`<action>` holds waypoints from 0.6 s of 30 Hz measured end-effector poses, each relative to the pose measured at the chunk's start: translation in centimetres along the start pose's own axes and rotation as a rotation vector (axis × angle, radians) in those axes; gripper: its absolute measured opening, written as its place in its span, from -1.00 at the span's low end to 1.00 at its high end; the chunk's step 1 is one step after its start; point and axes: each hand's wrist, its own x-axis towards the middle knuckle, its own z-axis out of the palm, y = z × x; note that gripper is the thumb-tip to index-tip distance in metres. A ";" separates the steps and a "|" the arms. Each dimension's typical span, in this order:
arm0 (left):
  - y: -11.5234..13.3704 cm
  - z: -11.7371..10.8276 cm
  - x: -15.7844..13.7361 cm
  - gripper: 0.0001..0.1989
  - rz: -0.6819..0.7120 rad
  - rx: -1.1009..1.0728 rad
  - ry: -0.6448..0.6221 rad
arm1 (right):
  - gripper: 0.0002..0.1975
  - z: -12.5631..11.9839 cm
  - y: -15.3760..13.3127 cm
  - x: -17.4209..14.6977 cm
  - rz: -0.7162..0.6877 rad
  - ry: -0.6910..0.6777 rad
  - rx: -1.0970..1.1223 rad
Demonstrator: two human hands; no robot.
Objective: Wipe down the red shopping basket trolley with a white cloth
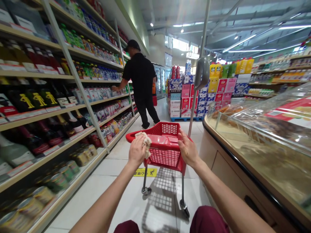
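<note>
Directly ahead of me stands a small red shopping cart (167, 157) with a perforated plastic basket and thin grey legs on casters. My left hand (137, 149) is closed around a crumpled, off-white cloth (146, 142) and presses it on the left part of the cart's red handle. At the handle's right end is my right hand (188, 149), with its fingers stretched upward and nothing held in it. It seems to rest against the cart's edge, though the exact contact is hard to see. A grey pole (193, 110) rises at the cart's right side.
Shelves (97, 124) of bottles and cans line the left. A person in black (139, 77) stands ahead, one hand at a shelf. Stacked drink cartons (186, 100) are farther back. A display counter (225, 174) borders the right. A yellow floor sticker (145, 172) lies beneath the cart.
</note>
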 end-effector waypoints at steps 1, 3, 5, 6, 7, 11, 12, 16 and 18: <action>0.9 0.4 0.2 -0.68 0.055 -0.034 -0.013 | -0.43 0.1 -0.1 0.0 -0.017 0.013 0.016; 3.8 1.6 0.8 -0.68 0.257 -0.112 -0.110 | -0.42 0.3 -0.1 0.0 -0.041 0.054 0.033; 6.1 2.5 1.4 -0.67 0.354 -0.131 -0.159 | -0.43 0.2 0.3 -0.1 -0.027 0.094 0.019; 6.4 2.6 1.5 -0.67 0.380 -0.124 -0.179 | -0.44 0.0 0.7 -0.2 -0.002 0.105 0.004; 6.0 2.5 1.6 -0.67 0.377 -0.112 -0.182 | -0.46 -0.3 1.0 -0.4 0.030 0.107 -0.006; 2.3 1.5 1.2 -0.68 0.204 -0.066 -0.093 | -0.49 -1.2 1.9 -0.8 0.112 0.089 0.014; 2.1 1.6 1.1 -0.68 0.175 -0.065 -0.072 | -0.49 -1.2 1.9 -0.9 0.123 0.093 0.008; 5.6 3.1 1.3 -0.69 0.371 -0.117 -0.121 | -0.49 -1.0 1.6 -1.2 0.153 0.139 0.017; 6.7 3.5 1.4 -0.69 0.456 -0.124 -0.145 | -0.49 -1.1 1.8 -1.4 0.144 0.157 0.078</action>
